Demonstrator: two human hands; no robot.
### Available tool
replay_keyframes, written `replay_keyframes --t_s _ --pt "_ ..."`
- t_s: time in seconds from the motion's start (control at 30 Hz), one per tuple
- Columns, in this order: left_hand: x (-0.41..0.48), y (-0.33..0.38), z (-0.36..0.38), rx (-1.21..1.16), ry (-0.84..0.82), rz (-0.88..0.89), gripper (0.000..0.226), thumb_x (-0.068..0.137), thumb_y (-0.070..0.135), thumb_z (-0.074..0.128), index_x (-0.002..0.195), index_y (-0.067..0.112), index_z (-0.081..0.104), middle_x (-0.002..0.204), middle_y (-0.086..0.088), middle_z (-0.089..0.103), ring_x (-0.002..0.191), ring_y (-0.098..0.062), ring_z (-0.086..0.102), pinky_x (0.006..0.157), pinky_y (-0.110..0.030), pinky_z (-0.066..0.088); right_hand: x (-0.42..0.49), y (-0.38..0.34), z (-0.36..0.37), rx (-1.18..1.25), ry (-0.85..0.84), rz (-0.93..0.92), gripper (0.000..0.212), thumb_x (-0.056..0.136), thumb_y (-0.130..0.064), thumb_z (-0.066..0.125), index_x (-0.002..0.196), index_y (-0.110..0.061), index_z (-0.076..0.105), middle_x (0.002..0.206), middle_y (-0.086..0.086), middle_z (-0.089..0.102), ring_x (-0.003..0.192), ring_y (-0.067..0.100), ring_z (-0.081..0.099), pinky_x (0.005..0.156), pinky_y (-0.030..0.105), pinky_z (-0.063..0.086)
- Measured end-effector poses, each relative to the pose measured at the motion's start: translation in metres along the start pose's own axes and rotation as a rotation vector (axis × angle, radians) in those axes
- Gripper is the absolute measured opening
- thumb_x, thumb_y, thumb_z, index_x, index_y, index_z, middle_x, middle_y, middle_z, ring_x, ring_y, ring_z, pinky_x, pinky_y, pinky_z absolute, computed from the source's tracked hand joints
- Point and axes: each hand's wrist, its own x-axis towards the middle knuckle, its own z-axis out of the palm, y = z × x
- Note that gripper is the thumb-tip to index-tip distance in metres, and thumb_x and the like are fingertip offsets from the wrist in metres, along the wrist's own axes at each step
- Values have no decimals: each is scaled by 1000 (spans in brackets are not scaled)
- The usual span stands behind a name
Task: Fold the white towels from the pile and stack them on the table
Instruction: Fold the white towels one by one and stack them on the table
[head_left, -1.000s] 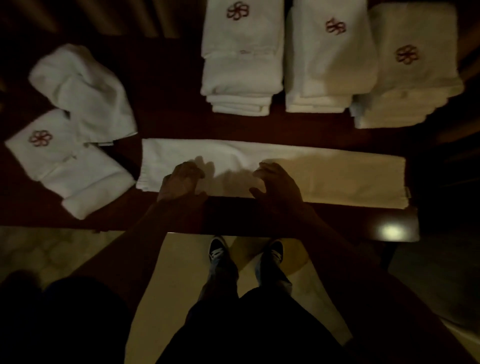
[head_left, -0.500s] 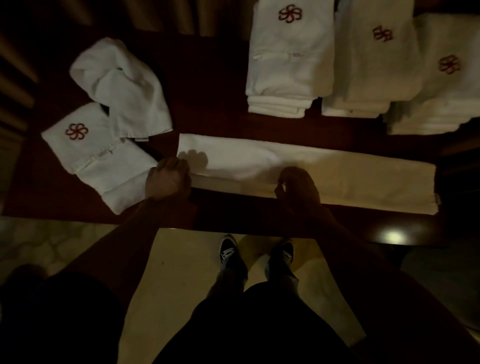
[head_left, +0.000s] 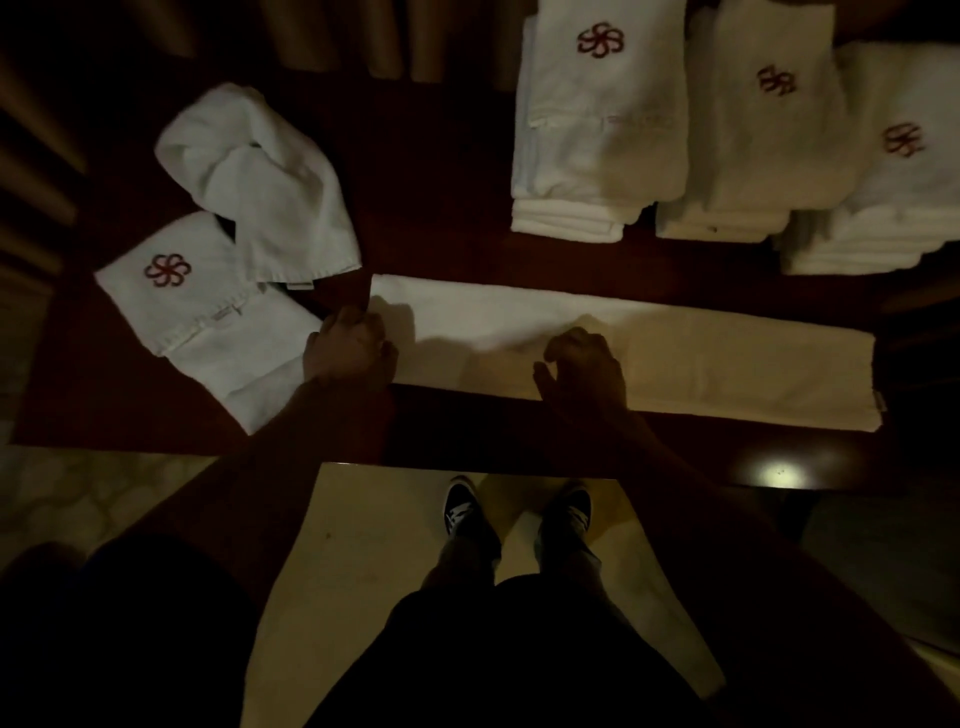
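Holding the left end of the long towel (head_left: 701, 358), the left hand (head_left: 348, 353) has its fingers curled tight around the cloth. The right hand (head_left: 584, 366) sits on the middle of the towel with bent fingers. It is too dark to tell if it pinches the cloth or just rests there. The towel lies flat along the near side of the counter (head_left: 441, 182), close to the edge. If the left end gets folded over crooked, the sides may not line up. A hard pull could also drag the towel off the near edge. The stacks (head_left: 597, 130) at the far right are cut off at the top and right.
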Motion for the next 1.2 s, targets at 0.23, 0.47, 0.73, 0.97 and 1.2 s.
replay_keyframes --t_s 0.23,0.47,0.73,0.97,1.2 --pt "29 -22 -3 -164 43 -11 38 88 35 64 118 11 59 124 -13 57 114 -37 55 86 -49 51 21 -76 28 72 -17 -187 24 95 -30 62 109 -12 65 116 8 61 114 27 52 87 40 50" --pt "64 -29 1 -315 6 -51 48 92 39 57 131 12 60 121 -16 63 112 -35 57 97 -44 48 31 -131 63 90 -17 -321 31 87 -31 72 109 -10 67 116 11 62 108 31 56 80 43 54" --pt "76 -29 5 -397 43 -34 12 84 26 65 77 18 61 95 -13 61 93 -30 59 84 -36 48 38 -149 90 36 23 -274 20 74 -15 75 91 -8 68 103 13 67 98 40 60 65 43 55" --pt "77 -12 -9 -540 34 -113 19 93 14 59 111 12 59 106 -8 66 100 -26 63 81 -25 42 34 -140 60 73 83 -218 23 84 -29 65 97 -10 66 101 8 62 94 29 58 67 36 48" --pt "73 51 -42 -763 142 -115 14 94 12 61 108 12 61 108 5 61 100 -9 57 75 -1 39 19 -115 31 371 358 -114 11 83 -15 62 78 -7 55 77 5 54 70 23 51 57 42 47"
